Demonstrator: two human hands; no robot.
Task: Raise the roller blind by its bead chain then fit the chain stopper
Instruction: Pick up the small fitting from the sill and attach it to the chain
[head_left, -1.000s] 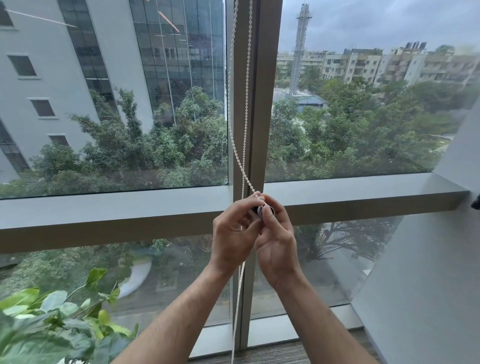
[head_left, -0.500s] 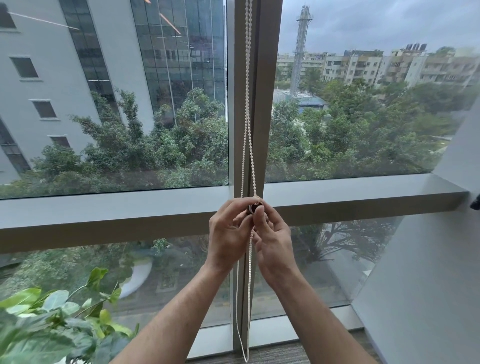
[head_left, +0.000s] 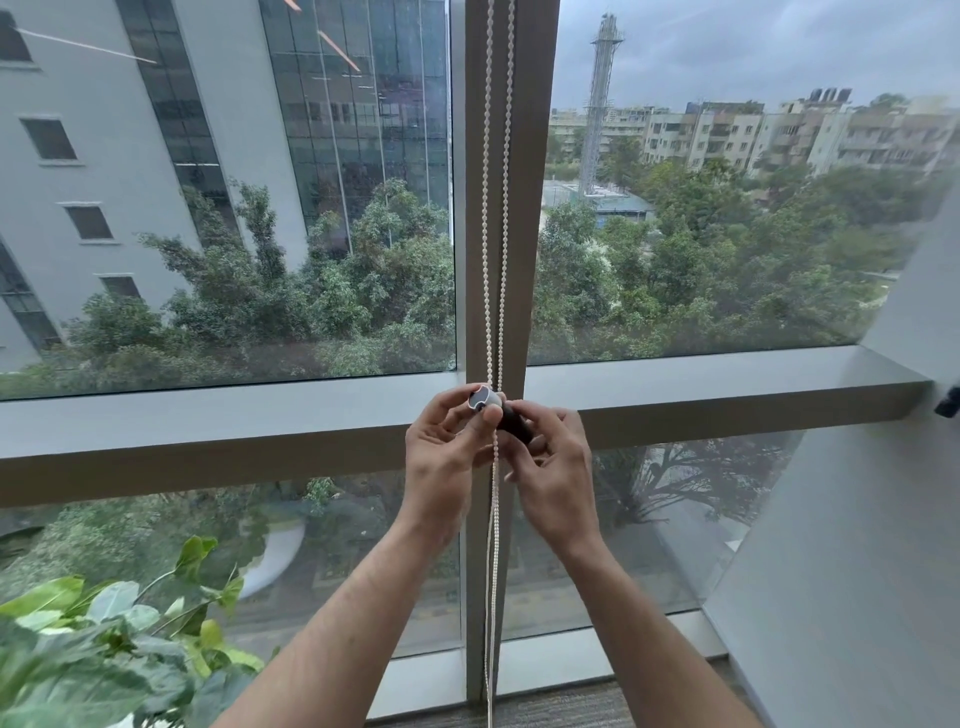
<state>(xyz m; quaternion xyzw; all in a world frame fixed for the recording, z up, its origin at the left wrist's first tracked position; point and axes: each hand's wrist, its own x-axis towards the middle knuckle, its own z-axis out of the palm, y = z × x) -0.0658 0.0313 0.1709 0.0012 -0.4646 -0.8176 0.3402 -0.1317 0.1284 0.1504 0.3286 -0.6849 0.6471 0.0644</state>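
Observation:
A white bead chain (head_left: 488, 208) hangs as two strands in front of the grey window mullion (head_left: 524, 234) and runs down to the floor. At sill height both hands meet on it. My left hand (head_left: 441, 457) pinches a small white stopper piece (head_left: 483, 399) at the chain. My right hand (head_left: 556, 467) holds a dark stopper piece (head_left: 511, 418) just right of the white one, touching it. The chain passes between the two hands. The roller blind itself is out of view above.
A grey horizontal window ledge (head_left: 727, 395) crosses at hand height. A leafy green plant (head_left: 104, 639) stands at the lower left. A grey wall (head_left: 857, 519) closes in on the right. Carpet shows at the bottom.
The hands have parted slightly; the white stopper piece now shows at my left fingertips and the dark piece in my right. The chain strands hang straighter and closer together.

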